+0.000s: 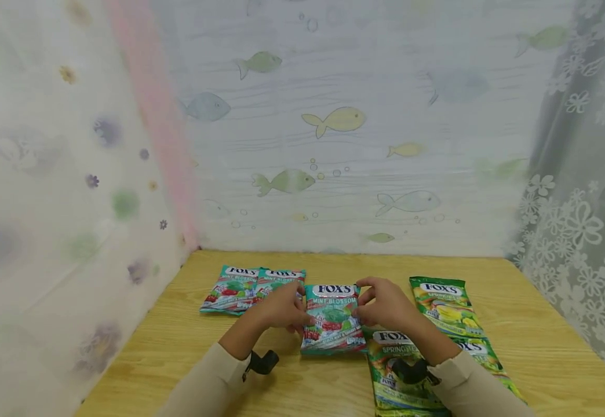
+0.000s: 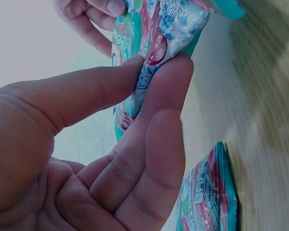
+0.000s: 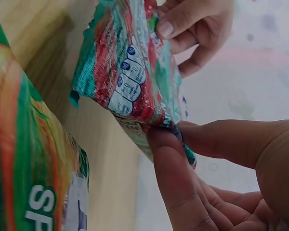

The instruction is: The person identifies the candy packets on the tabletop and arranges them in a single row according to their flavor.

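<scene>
Between my hands is a teal and red Fox's Mint Blossom candy bag (image 1: 334, 318), its printed front facing me. My left hand (image 1: 283, 308) pinches its left edge between thumb and fingers. On the opposite edge my right hand (image 1: 383, 304) pinches it the same way. Both wrist views show the candy bag (image 2: 159, 33) raised off the table, with thumb and fingertips on its sides. Two more Mint Blossom bags (image 1: 234, 286) lie side by side behind my left hand, the right one partly covered by it.
Green and yellow Fox's candy bags (image 1: 445, 307) lie at the right on the wooden table (image 1: 167, 359), some under my right forearm. A curtain with fish (image 1: 344, 145) hangs behind the table, and a flowered curtain (image 1: 62, 202) runs along the left side.
</scene>
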Available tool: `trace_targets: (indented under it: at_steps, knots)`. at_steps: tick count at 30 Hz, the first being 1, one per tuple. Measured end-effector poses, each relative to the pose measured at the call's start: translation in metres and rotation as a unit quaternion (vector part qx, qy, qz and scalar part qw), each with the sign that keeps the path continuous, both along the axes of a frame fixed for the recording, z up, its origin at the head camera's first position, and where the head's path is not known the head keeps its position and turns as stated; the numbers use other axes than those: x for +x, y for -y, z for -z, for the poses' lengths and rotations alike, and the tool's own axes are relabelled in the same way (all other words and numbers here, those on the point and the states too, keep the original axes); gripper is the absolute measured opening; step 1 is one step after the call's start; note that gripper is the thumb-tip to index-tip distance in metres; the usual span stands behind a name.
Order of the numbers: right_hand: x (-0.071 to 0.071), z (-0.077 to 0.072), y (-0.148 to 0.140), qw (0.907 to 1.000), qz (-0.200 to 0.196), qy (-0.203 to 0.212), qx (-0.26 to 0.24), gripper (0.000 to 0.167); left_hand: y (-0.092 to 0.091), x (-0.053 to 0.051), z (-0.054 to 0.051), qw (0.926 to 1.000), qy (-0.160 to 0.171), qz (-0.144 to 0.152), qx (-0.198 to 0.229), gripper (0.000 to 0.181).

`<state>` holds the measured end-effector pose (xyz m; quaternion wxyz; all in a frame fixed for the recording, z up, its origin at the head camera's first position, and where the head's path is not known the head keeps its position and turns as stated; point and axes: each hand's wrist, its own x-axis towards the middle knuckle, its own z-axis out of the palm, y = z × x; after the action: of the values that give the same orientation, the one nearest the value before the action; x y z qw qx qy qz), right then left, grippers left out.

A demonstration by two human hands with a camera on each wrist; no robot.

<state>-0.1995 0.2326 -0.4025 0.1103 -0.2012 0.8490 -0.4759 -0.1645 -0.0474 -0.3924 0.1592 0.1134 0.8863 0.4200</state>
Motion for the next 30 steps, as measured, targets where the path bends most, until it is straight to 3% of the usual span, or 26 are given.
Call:
trace_targets:
  at_steps: [6,12,17,25,30]
  knots:
    - [-0.013,-0.002,0.006,0.9998,0.014,-0.008,0.011,0.063,0.002,-0.017,-0.002,0.9995,-0.019,-0.013,-0.02,0.072]
    - [-0.023,-0.002,0.015,0.9987,0.028,-0.025,0.034,0.059,0.006,-0.031,0.002,0.9992,-0.017,-0.036,-0.009,0.064]
    - [-0.031,-0.003,0.02,0.9978,0.035,-0.031,0.047,0.055,0.007,-0.041,0.004,0.9985,-0.015,-0.053,-0.002,0.061]
    - [-0.042,-0.007,0.025,0.9966,0.044,-0.039,0.057,0.048,0.006,-0.054,0.001,0.9969,-0.04,-0.063,-0.027,0.057]
    - [-0.049,-0.003,0.028,0.9963,0.054,-0.039,0.054,0.045,0.006,-0.06,0.004,0.9956,-0.047,-0.075,-0.031,0.058]
